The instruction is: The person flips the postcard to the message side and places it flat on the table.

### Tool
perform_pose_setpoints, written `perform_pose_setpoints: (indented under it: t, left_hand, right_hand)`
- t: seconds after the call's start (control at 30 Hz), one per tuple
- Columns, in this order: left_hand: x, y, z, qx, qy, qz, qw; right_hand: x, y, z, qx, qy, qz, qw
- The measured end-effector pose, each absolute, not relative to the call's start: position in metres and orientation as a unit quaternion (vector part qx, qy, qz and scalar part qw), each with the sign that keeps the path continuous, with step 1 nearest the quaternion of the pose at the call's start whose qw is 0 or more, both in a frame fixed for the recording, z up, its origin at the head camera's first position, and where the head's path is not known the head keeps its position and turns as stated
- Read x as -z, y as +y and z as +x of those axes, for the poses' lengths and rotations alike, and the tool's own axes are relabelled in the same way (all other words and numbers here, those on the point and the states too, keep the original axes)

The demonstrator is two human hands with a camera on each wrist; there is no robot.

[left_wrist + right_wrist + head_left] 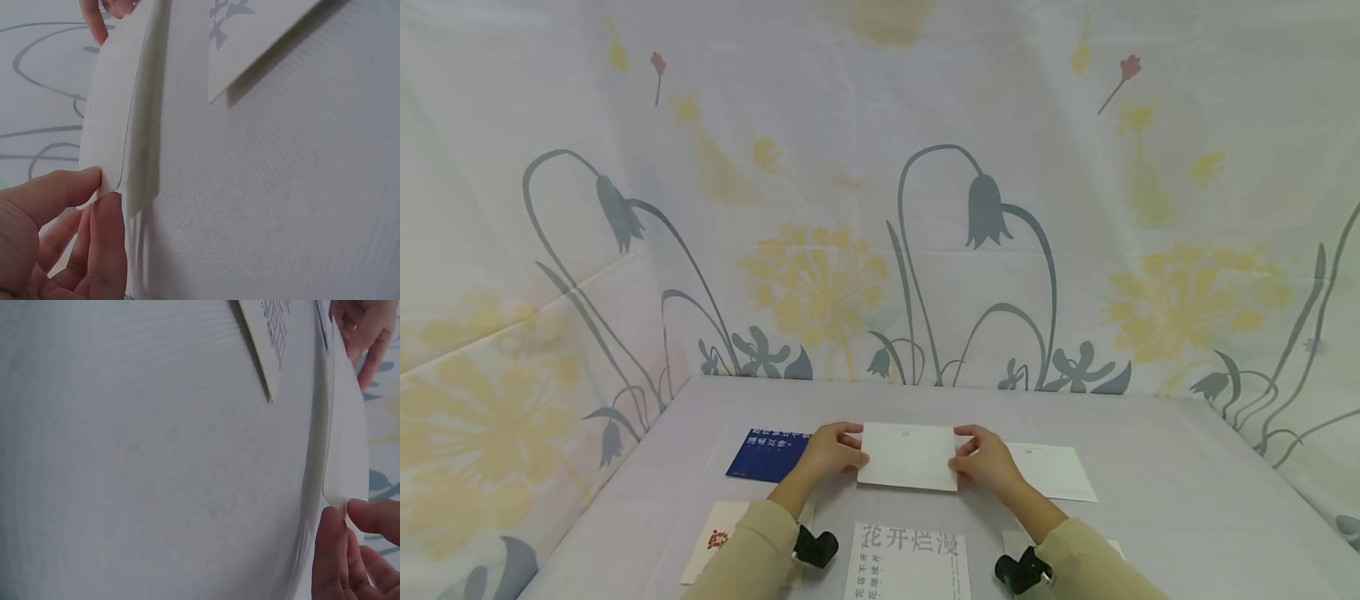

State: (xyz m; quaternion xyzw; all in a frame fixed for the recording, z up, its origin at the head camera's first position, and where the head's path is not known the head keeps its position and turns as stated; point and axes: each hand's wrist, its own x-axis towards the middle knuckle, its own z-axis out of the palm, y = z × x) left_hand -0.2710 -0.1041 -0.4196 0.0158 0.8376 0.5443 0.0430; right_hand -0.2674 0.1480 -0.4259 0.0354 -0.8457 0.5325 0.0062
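Observation:
A blank-looking white card [907,458], with one tiny mark near its top edge, is held between both hands at the middle of the table. My left hand [827,457] pinches its left edge, thumb on the near face and fingers behind. On the opposite edge, my right hand [991,465] pinches it the same way. Both wrist views show the card [112,119] tilted up, with a shadow on the cloth beside it. Just left of the left hand lies a dark blue card [763,458] with white characters. Another white card [1060,473] lies beyond the right hand.
Nearest me lies a white card with large grey characters [913,571]. A cream card with a red print [700,554] is partly covered by the left sleeve; another pale card [1015,542] sits under the right wrist. A flower-printed cloth [850,208] hangs behind the table.

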Motion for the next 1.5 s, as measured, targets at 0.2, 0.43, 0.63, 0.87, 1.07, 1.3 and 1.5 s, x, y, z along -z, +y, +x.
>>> perform_pose_setpoints:
  t: [0.2, 0.43, 0.63, 0.87, 1.07, 1.3, 1.5]
  left_hand:
    - [0.4221, -0.1028, -0.2704, -0.515, 0.855, 0.015, 0.048]
    - [0.4238, -0.1005, -0.27, -0.5, 0.864, 0.008, 0.058]
    - [0.424, -0.0999, -0.2713, -0.501, 0.862, -0.011, 0.073]
    - [0.4272, -0.099, -0.2743, -0.498, 0.863, -0.021, 0.079]
    - [0.4272, -0.0986, -0.274, -0.494, 0.866, -0.021, 0.072]
    - [0.4271, -0.0983, -0.2718, -0.488, 0.87, -0.024, 0.064]
    - [0.4276, -0.0988, -0.2709, -0.49, 0.869, -0.018, 0.063]
  right_hand:
    - [0.4306, 0.147, -0.268, -0.536, -0.844, 0.031, -0.021]
    - [0.4313, 0.1447, -0.2677, -0.525, -0.85, 0.027, -0.03]
    - [0.4307, 0.1438, -0.2687, -0.51, -0.859, 0.026, -0.031]
    - [0.4292, 0.1422, -0.2697, -0.472, -0.881, 0.022, -0.029]
    - [0.4265, 0.1414, -0.2705, -0.457, -0.888, 0.027, -0.034]
    - [0.4269, 0.1406, -0.2706, -0.449, -0.893, 0.03, -0.034]
    - [0.4274, 0.1432, -0.2689, -0.465, -0.884, 0.03, -0.044]
